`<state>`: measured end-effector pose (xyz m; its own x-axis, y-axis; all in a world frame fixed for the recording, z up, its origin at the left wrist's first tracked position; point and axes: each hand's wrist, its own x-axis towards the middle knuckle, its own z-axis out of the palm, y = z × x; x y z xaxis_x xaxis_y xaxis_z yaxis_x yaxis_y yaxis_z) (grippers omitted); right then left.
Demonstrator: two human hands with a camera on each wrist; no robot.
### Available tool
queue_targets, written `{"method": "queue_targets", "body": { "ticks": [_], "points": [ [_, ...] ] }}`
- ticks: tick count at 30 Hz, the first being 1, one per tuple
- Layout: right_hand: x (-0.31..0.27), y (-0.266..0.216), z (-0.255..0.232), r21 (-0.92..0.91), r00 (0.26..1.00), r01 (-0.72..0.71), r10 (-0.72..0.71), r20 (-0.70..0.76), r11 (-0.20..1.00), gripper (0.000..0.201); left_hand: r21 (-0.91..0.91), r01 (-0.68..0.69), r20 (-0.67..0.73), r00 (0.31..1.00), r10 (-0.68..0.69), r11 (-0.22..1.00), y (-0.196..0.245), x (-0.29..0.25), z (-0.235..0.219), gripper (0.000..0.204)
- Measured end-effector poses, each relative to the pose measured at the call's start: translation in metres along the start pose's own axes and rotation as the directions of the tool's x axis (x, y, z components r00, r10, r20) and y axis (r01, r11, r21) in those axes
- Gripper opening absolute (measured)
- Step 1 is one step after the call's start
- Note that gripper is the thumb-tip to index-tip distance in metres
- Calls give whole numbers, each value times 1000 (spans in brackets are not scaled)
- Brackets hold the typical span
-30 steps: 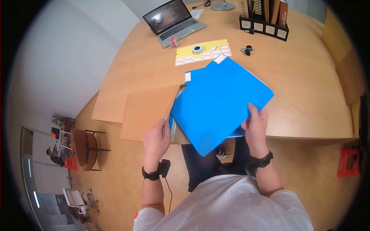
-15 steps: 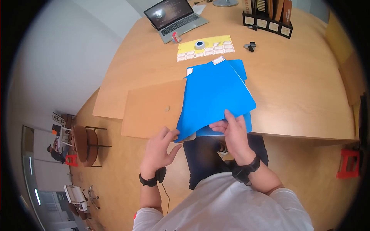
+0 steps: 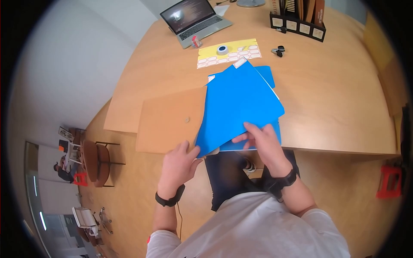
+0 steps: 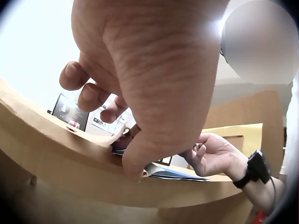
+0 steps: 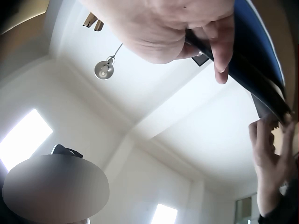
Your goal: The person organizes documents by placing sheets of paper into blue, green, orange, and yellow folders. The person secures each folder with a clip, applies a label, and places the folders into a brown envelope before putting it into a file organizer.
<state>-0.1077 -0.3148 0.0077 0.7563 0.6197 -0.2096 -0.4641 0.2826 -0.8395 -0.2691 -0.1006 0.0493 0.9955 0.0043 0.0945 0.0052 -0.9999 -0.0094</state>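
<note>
A blue folder [image 3: 243, 101] with a white label [image 3: 240, 63] at its top lies tilted, its lower left corner tucked in at the mouth of a brown kraft envelope [image 3: 167, 122]. My right hand [image 3: 266, 146] pinches the folder's lower edge, thumb on top and fingers beneath. At the envelope's lower right corner, my left hand [image 3: 178, 165] grips the edge where it meets the folder. Another blue folder [image 3: 266, 75] shows from underneath, partly covered. In the left wrist view the thumb [image 4: 140, 156] hides most of the grip.
Farther back are a yellow sheet [image 3: 209, 52] of labels with a white tape roll [image 3: 222, 50] on it, a black clip [image 3: 278, 51], a laptop [image 3: 198, 26] and a black file rack [image 3: 297, 28]. The table's front edge [image 3: 340, 150] runs just beyond my lap.
The blue folder has swung and shifted left, its corner now at the envelope's mouth. My right hand came left with it. My left hand moved to the envelope's lower right corner.
</note>
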Motion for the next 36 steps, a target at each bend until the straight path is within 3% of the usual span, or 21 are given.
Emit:
{"method": "queue_targets", "body": {
  "ticks": [3, 12, 15, 21, 24, 27, 30, 33, 36],
  "points": [
    [8, 3, -4, 193, 999, 10, -1, -50, 981, 33, -3, 37, 9, 999, -37, 999, -1, -2, 6, 21],
    [8, 14, 1, 293, 998, -10, 27, -54, 956, 30, -198, 79, -17, 996, -84, 977, -6, -7, 9, 4],
    [8, 21, 3, 283, 999, 17, -2, -51, 959, 31, -267, 53, -68, 995, -74, 962, -9, -6, 11, 5],
    [7, 31, 6, 169, 997, 45, -34, -70, 985, 32, -352, 34, -38, 998, -51, 935, -12, -3, 2, 5],
    [5, 34, 11, 141, 997, 50, -41, -66, 989, 31, -296, -12, -57, 998, -5, 955, -12, 0, 5, 9],
    [-1, 46, 22, 189, 999, 29, -25, -24, 982, 30, -454, 82, -52, 992, -118, 887, -7, 2, 3, 15],
    [-7, 43, 34, 91, 997, -70, 65, 52, 993, 31, -560, 275, 22, 948, -318, 781, -9, 2, 8, 18],
    [-5, 53, 44, 89, 974, -170, 153, 166, 982, 33, -528, 289, -46, 929, -367, 798, -6, 14, 10, 14],
    [-2, 54, 49, 1, 957, -213, 208, 204, 977, 32, -370, 215, -60, 965, -254, 904, -8, 23, 16, 14]
  ]
}}
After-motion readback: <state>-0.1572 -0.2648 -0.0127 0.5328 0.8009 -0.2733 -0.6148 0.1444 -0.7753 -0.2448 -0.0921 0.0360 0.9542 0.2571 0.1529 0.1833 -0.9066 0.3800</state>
